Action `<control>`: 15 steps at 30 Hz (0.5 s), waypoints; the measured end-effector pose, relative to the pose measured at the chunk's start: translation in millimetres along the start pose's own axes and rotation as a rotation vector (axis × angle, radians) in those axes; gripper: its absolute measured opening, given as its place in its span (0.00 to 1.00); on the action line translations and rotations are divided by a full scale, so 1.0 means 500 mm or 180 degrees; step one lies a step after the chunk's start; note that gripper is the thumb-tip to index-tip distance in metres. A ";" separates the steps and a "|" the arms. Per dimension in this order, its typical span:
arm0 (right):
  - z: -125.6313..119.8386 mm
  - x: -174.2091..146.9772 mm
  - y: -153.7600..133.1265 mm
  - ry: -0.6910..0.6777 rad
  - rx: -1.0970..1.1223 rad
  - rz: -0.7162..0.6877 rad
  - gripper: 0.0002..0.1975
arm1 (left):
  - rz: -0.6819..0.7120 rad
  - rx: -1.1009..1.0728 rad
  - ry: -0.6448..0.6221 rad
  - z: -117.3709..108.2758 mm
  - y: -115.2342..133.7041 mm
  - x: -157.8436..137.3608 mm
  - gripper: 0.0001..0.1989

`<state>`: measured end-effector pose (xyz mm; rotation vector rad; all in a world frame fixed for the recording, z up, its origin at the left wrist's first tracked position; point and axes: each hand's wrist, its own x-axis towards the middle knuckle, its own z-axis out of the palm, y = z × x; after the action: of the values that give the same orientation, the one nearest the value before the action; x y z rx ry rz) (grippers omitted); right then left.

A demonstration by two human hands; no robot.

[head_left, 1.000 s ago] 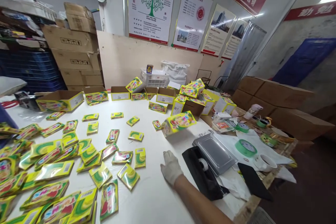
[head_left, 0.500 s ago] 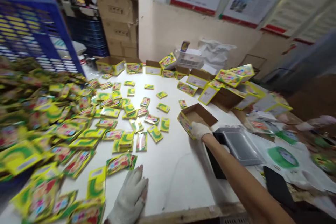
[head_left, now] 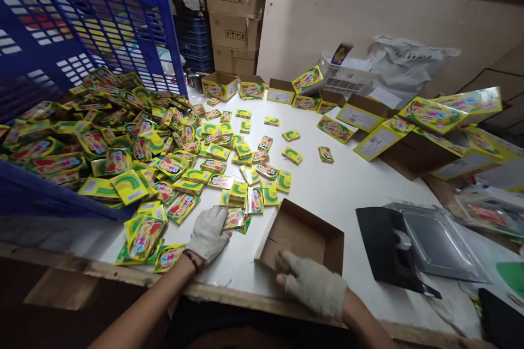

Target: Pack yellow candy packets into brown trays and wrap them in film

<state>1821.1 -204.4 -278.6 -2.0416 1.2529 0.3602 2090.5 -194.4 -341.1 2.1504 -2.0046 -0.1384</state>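
Note:
My left hand [head_left: 208, 232], in a light fingerless glove, reaches over the left end of a small flat printed packet [head_left: 234, 218]. Its fingers and thumb close around that end, with a greener packet partly under it. My right hand [head_left: 313, 283], gloved alike, is bent over the near wall of an open cardboard box [head_left: 305, 229], fingers dipping inside. The box's brown interior holds nothing that I can see; its near wall is mostly hidden by the hand. Several yellow-green packets [head_left: 262, 196] lie loose just beyond my left hand.
A tipped blue crate [head_left: 174, 43] spills a heap of packets [head_left: 123, 136] at left. Printed open boxes [head_left: 280, 91] line the table's back, and more are stacked [head_left: 434, 114] at right. A clear plastic tray [head_left: 440, 240] and a black sheet [head_left: 379, 245] lie to the right.
My right hand has brought the box from farther right to the table's front edge. My left hand has moved forward onto the packet. The view has turned.

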 end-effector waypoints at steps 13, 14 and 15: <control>0.010 0.030 -0.062 0.1610 0.2497 -0.0774 0.26 | 0.0948 -0.1356 0.1863 -0.015 0.151 -0.064 0.31; 0.005 0.036 -0.065 0.1690 0.2571 -0.0752 0.25 | 0.1136 -0.1475 0.1748 -0.016 0.157 -0.054 0.31; 0.000 0.041 -0.062 0.1799 0.2574 -0.0674 0.25 | 0.1178 -0.1555 0.1601 -0.020 0.156 -0.038 0.30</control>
<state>1858.0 -209.2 -277.0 -1.5526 1.1942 -0.7629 2015.0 -179.6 -316.4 1.3329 -1.7914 -0.0208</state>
